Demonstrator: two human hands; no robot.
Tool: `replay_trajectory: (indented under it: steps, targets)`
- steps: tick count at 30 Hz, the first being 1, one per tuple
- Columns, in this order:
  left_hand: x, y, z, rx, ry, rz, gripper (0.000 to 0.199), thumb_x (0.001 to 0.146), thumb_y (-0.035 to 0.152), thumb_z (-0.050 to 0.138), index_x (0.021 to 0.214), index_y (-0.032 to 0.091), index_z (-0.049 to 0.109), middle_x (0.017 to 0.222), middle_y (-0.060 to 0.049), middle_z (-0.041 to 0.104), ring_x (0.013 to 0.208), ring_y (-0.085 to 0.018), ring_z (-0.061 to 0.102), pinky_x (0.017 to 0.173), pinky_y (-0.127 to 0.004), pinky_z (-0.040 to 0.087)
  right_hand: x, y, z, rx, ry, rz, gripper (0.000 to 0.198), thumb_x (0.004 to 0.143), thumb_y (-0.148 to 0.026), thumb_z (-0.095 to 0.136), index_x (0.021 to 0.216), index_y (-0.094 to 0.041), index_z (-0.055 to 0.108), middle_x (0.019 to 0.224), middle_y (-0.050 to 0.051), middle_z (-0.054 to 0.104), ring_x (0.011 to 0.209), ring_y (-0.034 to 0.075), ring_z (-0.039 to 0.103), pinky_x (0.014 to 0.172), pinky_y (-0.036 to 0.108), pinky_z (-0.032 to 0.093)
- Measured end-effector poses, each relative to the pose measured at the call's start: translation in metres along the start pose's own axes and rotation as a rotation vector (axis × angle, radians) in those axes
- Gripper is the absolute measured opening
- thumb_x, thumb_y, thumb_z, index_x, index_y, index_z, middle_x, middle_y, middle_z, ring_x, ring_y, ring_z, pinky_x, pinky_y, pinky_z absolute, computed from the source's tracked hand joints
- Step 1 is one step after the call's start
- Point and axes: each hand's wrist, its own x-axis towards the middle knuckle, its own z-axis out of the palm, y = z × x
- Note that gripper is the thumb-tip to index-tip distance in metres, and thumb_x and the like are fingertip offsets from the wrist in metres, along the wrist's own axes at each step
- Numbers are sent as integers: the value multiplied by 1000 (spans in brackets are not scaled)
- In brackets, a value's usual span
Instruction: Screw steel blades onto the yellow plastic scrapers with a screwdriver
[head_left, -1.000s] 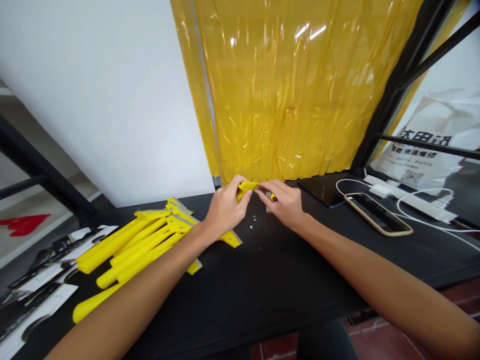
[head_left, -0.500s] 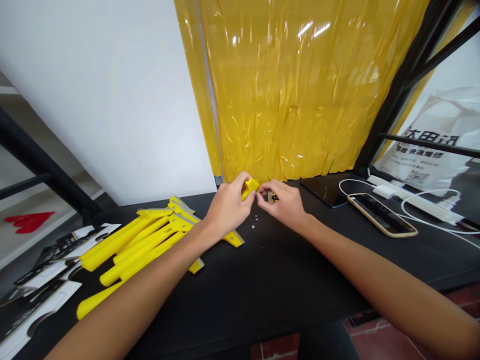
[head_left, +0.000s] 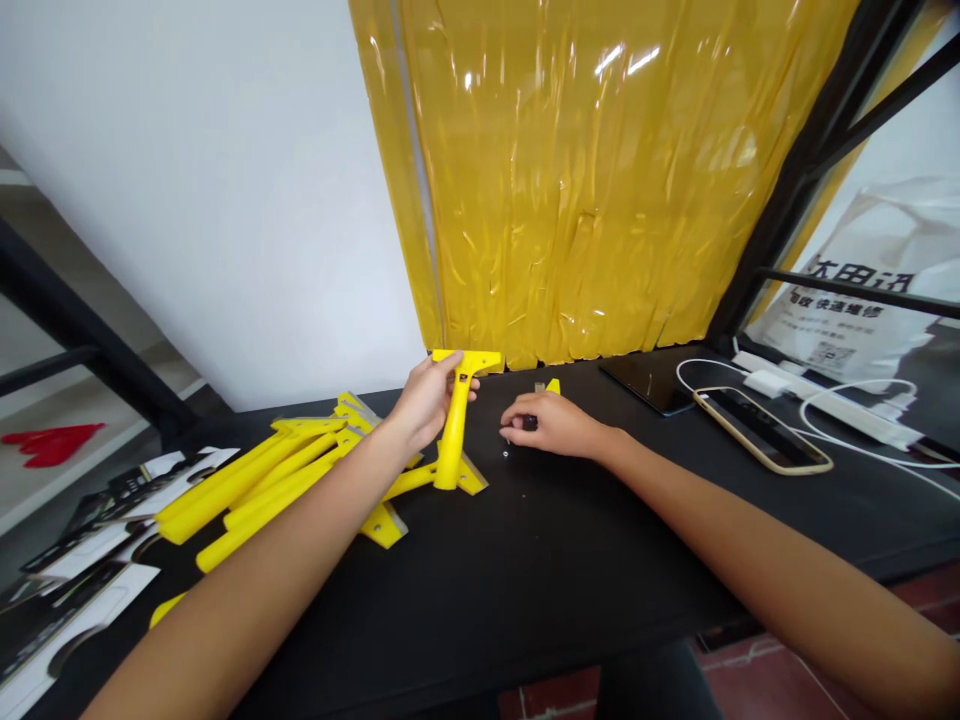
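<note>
My left hand (head_left: 429, 400) grips a yellow plastic scraper (head_left: 454, 420) near its head and holds it upright, handle end down on the black table (head_left: 525, 560). My right hand (head_left: 546, 425) rests on the table just to the right, fingers curled down over small screws (head_left: 505, 452); a dark tool with a yellow end (head_left: 551, 386) pokes out behind it. A pile of several more yellow scrapers (head_left: 277, 485) lies to the left under my left forearm.
Black and white packaging cards (head_left: 82, 560) lie at the table's left end. A tablet (head_left: 646, 380), a phone in a tan case (head_left: 761, 430), and a white power strip with cables (head_left: 832, 405) sit at the right. A yellow plastic curtain (head_left: 600, 180) hangs behind.
My left hand has drawn the scraper away from my right hand and stood it upright. My right hand has dropped to the table over the screws.
</note>
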Motion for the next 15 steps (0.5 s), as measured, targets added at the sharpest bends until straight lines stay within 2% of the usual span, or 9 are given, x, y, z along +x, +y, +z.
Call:
replay_trajectory:
  steps: [4, 7, 9, 12, 14, 15]
  targets:
    - [-6, -4, 9, -179, 59, -11, 13, 101, 19, 42, 94, 17, 52, 82, -6, 63, 67, -15, 65, 68, -30, 58, 2, -33, -1, 170, 149, 67, 28, 92, -45, 61, 96, -21, 75, 87, 3, 75, 78, 15, 65, 70, 27, 44]
    - [-15, -10, 20, -348, 79, 7, 7, 100, 18, 45, 99, 19, 52, 86, -5, 64, 75, -15, 66, 78, -32, 57, 3, -52, 6, 247, 199, 197, 28, 84, -45, 68, 97, -21, 75, 87, 2, 75, 73, 15, 64, 66, 27, 43]
    - [-20, -12, 24, -288, -15, 14, 5, 97, 19, 51, 102, 19, 54, 92, -6, 66, 83, -17, 67, 82, -34, 56, 4, -53, 7, 243, 218, 274, 25, 81, -40, 69, 94, -19, 74, 84, 2, 74, 72, 16, 63, 66, 27, 44]
    - [-19, -2, 16, 114, -182, -3, 27, 87, 22, 67, 112, 21, 56, 104, -9, 68, 96, -21, 67, 86, -35, 53, 6, -35, -7, 187, 243, 387, 24, 83, -31, 62, 100, -18, 72, 88, 5, 74, 76, 18, 65, 67, 27, 46]
    - [-14, 13, 1, 579, -280, 3, 43, 83, 35, 73, 121, 21, 58, 112, -12, 68, 102, -26, 66, 85, -37, 52, 5, -13, -26, 3, 295, 517, 36, 82, -32, 62, 114, -16, 68, 98, 10, 74, 82, 22, 67, 70, 30, 47]
    - [-12, 22, -8, 842, -396, 13, 49, 81, 42, 73, 123, 20, 60, 114, -13, 69, 103, -27, 65, 86, -37, 50, 4, -1, -36, -126, 276, 593, 45, 81, -35, 64, 121, -14, 64, 100, 13, 74, 85, 25, 68, 71, 31, 48]
